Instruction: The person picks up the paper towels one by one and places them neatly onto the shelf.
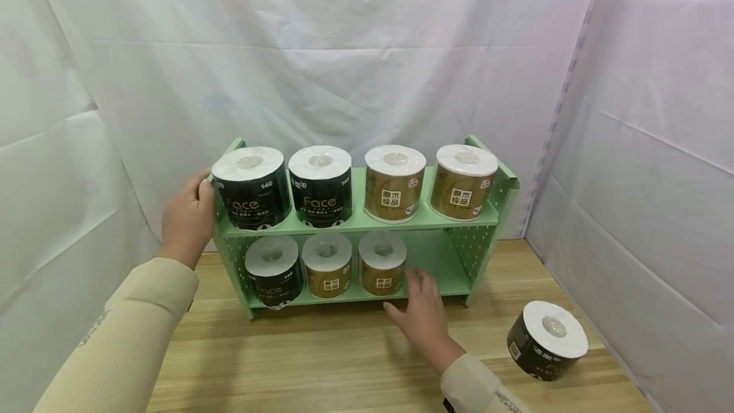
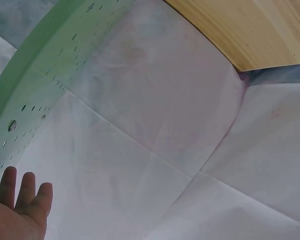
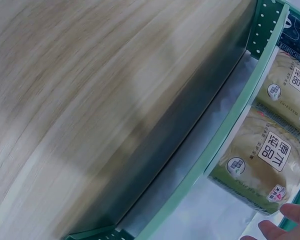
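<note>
My left hand (image 1: pixel 188 218) is at the upper left end of a green two-tier shelf (image 1: pixel 350 229), beside its perforated side panel (image 2: pixel 45 65). Three of its fingers (image 2: pixel 26 192) show extended in the left wrist view; the rest are out of sight. On the lower tier, my right hand (image 1: pixel 423 311) has its fingers spread at the right side of a gold-wrapped toilet roll (image 1: pixel 383 266). In the right wrist view its fingertips (image 3: pixel 290 211) are close to that roll's wrapper; whether they touch, I cannot tell.
Two black-wrapped rolls (image 1: pixel 320 190) and two gold ones (image 1: pixel 395 187) stand on the upper tier. A black roll (image 1: pixel 274 273) and another gold roll (image 1: pixel 327 266) share the lower tier. One black roll (image 1: pixel 547 340) stands on the wooden table (image 1: pixel 321 362) at right. White cloth (image 1: pixel 344 69) hangs behind.
</note>
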A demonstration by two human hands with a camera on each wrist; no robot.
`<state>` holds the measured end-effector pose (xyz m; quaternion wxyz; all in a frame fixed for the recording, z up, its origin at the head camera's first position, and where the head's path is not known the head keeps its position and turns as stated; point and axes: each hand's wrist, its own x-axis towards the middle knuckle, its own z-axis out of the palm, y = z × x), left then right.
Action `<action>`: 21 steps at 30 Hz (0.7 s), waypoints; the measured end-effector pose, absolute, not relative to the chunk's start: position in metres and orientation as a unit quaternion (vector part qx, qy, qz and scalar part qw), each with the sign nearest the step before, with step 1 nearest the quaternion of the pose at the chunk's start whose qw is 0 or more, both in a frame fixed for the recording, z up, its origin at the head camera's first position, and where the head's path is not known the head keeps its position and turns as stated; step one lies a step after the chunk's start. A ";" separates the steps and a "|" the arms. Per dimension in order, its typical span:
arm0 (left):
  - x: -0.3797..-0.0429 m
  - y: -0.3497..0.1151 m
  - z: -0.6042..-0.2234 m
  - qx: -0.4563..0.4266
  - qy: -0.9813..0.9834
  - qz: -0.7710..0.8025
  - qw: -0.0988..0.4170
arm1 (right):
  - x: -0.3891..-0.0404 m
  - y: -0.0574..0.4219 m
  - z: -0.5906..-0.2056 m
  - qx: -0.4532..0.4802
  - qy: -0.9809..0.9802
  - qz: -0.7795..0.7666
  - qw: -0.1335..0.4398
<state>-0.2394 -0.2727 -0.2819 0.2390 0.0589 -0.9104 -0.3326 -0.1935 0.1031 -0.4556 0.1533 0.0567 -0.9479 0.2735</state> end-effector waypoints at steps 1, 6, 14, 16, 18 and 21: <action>-0.239 -0.272 -0.281 0.060 -0.911 -0.332 0.238 | -0.193 0.104 -0.456 0.057 -0.950 0.270 0.149; -0.239 -0.271 -0.280 0.063 -0.910 -0.334 0.236 | -0.189 0.109 -0.456 0.063 -0.954 0.255 0.141; -0.239 -0.271 -0.280 0.059 -0.911 -0.333 0.237 | -0.180 0.121 -0.462 0.058 -0.956 0.241 0.154; -0.239 -0.271 -0.280 0.059 -0.911 -0.333 0.236 | -0.178 0.124 -0.464 0.055 -0.956 0.241 0.161; -0.238 -0.271 -0.280 0.059 -0.912 -0.333 0.234 | -0.176 0.127 -0.466 0.051 -0.955 0.240 0.169; -0.238 -0.271 -0.280 0.058 -0.912 -0.332 0.235 | -0.172 0.131 -0.469 0.048 -0.955 0.233 0.177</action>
